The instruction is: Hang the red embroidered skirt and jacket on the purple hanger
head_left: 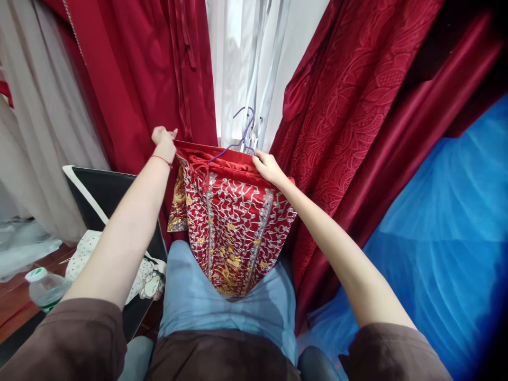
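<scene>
A red skirt (232, 211) covered in silver and gold embroidery hangs in front of my knees, its waistband spread wide. At the waistband's left end, my left hand (163, 138) is closed on the fabric, a finger sticking out. My right hand (270, 167) grips the waistband farther right, thumb and fingers pressed around its edge beside the hanger. A purple hanger (245, 138) rises from behind the gathered top of the skirt, its hook upward. Its lower part is hidden inside the cloth. Red tie strings (204, 170) dangle at the waistband's left side.
Dark red garments (146, 69) hang at left, and patterned red ones (357, 90) at right. White cloth (230, 58) hangs between them. A blue tulle dress (440, 238) fills the right side. At left are a black chair (115, 185), a dotted bag (85, 254) and a plastic bottle (46, 288).
</scene>
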### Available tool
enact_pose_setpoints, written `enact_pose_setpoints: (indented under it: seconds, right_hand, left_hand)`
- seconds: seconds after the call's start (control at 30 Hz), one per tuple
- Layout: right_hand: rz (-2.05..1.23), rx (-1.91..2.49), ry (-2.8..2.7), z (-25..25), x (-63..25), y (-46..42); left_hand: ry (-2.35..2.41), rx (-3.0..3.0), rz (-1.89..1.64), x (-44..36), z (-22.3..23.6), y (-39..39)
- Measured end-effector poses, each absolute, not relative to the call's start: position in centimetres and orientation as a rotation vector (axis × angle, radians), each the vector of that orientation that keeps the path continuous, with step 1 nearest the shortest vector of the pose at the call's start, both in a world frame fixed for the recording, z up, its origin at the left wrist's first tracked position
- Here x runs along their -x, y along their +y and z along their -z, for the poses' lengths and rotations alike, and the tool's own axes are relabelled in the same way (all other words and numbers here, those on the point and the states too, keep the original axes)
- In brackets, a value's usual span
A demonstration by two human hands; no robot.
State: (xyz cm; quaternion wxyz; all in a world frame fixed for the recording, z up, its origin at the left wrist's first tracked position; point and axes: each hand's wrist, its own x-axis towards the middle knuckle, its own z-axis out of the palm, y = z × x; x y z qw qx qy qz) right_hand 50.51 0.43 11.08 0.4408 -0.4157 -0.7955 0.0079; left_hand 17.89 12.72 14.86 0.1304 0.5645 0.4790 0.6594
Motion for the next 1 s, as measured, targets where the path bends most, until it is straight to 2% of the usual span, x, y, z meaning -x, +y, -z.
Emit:
enact_pose_setpoints:
  seconds: [0.1, 0.27, 0.4, 0.5, 0.8, 1.0]
  right_hand:
    - [-0.025, 1.02, -1.964, -11.0, -50.8, 0.6]
    - [-0.027, 1.02, -1.94, -10.8, -50.8, 0.7]
    - [-0.028, 1.046, -1.942, -10.8, -50.8, 0.5]
    - [-0.036, 1.052, -1.942, -10.8, -50.8, 0.4]
    - [0.017, 1.019, -1.946, -10.3, -50.6, 0.6]
    - [0.046, 1.025, -1.964, -10.5, -51.0, 0.8]
  left_hand:
    - [1.419, -1.618, -2.039, -16.7, -15.2, 11.0]
    - [1.495, -1.954, -1.643, -18.8, -12.8, 8.8]
    - [1.505, -2.008, -1.342, -21.3, -10.6, 9.3]
    - [1.391, -2.063, -1.342, -22.5, -10.0, 9.5]
    - [0.998, -2.298, -1.478, -25.9, -13.1, 7.6]
    - [1.063, -2.291, -1.058, -26.7, -15.0, 7.6]
